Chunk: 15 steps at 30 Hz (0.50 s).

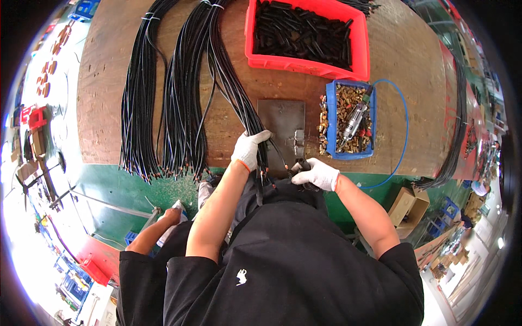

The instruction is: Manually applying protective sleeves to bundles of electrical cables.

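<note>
My left hand (252, 150), in a white glove, is closed around a bundle of black cables (232, 89) near the table's front edge. The stripped copper ends hang down just past that hand. To its right, my right hand (319, 175), also gloved, grips several short black sleeves (300, 165) that look like those in the red bin. One cable end comes close to these sleeves; whether it touches them I cannot tell. Between and beyond the hands lies a dark metal plate (283, 115) with a small metal block (298, 139) on it.
A red bin (304, 66) of black sleeves stands at the back. Nearer is a blue tray (350, 156) of brass fittings, with a pneumatic tool (354, 120) and its blue hose (406, 125). More cable bundles (142, 103) lie left. A co-worker's arm (149, 234) is at lower left.
</note>
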Motion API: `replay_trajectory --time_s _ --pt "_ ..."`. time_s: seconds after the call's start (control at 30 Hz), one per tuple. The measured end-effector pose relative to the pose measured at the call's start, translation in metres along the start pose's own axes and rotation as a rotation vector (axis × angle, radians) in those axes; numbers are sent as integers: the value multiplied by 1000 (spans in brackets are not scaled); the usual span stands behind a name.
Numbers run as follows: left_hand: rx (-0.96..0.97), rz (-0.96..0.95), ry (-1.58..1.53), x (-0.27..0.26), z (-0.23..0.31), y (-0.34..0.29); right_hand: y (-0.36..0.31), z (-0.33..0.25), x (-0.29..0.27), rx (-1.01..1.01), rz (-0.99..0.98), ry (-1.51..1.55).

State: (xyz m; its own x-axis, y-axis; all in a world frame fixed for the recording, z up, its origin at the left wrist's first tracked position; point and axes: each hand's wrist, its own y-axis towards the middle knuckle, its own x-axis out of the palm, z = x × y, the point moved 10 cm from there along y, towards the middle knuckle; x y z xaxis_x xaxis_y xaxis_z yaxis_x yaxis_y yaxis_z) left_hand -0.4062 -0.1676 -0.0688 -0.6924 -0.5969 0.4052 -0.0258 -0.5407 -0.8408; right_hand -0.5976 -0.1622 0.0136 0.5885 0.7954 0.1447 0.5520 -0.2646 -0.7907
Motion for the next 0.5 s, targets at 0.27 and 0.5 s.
replay_trajectory --time_s 0.27,0.5 --pt "29 12 79 2 6 -5 30 -10 13 171 136 259" --pt "28 -13 81 -33 19 -11 90 -49 47 91 73 383"
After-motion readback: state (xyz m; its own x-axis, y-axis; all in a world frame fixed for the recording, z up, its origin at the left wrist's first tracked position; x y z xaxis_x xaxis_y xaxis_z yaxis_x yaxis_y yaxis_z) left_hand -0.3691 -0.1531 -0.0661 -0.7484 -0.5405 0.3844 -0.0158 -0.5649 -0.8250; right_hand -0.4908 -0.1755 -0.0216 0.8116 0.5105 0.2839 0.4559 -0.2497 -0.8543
